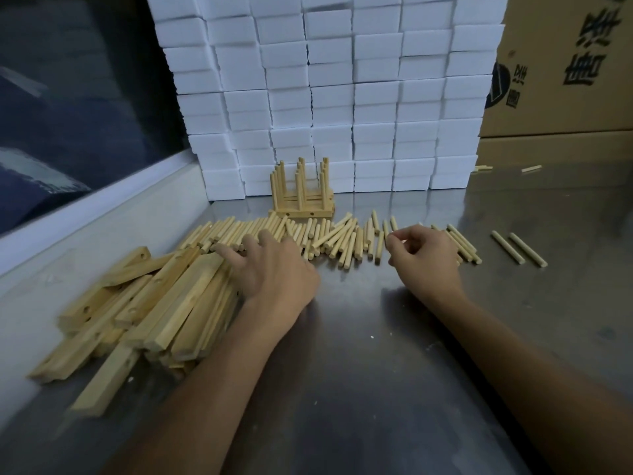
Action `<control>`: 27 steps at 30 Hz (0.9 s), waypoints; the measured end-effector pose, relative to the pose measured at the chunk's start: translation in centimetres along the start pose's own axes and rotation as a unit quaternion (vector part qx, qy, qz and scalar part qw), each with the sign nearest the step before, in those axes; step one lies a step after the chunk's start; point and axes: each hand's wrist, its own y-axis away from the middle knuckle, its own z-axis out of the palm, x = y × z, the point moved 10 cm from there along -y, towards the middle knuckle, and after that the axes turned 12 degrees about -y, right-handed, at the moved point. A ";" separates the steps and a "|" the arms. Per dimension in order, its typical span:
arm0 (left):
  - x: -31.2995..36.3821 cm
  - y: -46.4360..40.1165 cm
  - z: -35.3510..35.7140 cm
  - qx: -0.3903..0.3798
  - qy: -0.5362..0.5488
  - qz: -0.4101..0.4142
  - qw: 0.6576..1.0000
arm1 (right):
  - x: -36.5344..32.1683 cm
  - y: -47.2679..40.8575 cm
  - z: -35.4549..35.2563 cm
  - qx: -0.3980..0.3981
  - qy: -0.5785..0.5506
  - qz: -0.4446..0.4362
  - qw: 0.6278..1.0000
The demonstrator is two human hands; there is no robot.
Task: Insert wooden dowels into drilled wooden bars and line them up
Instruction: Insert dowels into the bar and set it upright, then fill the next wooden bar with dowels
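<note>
A heap of drilled wooden bars (144,310) lies at the left of the metal table (359,354). A long spread of loose wooden dowels (342,238) runs across the middle. Behind it stand several finished bars with upright dowels (301,193), lined up in a row. My left hand (274,265) reaches over the right edge of the bar heap, fingers spread and touching the bars and nearby dowels. My right hand (424,255) hovers at the right end of the dowel spread, fingers curled, thumb and forefinger close together; whether they pinch a dowel cannot be told.
A wall of stacked white foam blocks (325,97) stands at the back. Cardboard boxes (561,70) rise at the back right. Two stray dowels (519,248) lie to the right, a few more (531,169) near the boxes. A dark window (68,97) is on the left.
</note>
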 end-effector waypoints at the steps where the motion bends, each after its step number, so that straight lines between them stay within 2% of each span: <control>1: -0.5 -0.1 0.4 -0.029 -0.024 -0.012 0.999 | 0.1 0.0 0.0 0.000 -0.005 0.005 1.000; 6: -3.3 -0.2 2.9 -0.178 -0.037 -0.058 0.982 | 0.2 0.0 0.2 -0.007 -0.009 0.008 1.000; 8: -3.9 -0.4 3.3 -0.197 -0.041 -0.048 0.978 | 0.2 0.0 0.3 -0.011 -0.007 0.009 1.000; 11: -3.5 -1.0 2.6 -0.138 -0.041 -0.010 0.990 | 0.3 0.0 0.4 -0.017 -0.002 0.012 1.000; 15: -2.5 -1.4 1.1 -0.047 0.026 0.023 0.998 | 0.4 0.0 0.5 -0.021 0.001 0.014 1.000; 21: -2.6 -1.2 -0.4 0.013 0.081 0.003 0.997 | 0.6 0.0 0.5 -0.023 0.003 0.018 1.000; 24: -2.8 -1.2 -0.8 0.016 0.073 -0.001 0.997 | 0.7 -0.1 0.5 -0.022 0.003 0.021 1.000; 27: -3.6 -1.2 -0.5 -0.022 0.025 -0.034 0.999 | 0.7 0.0 0.5 -0.024 0.006 0.021 0.999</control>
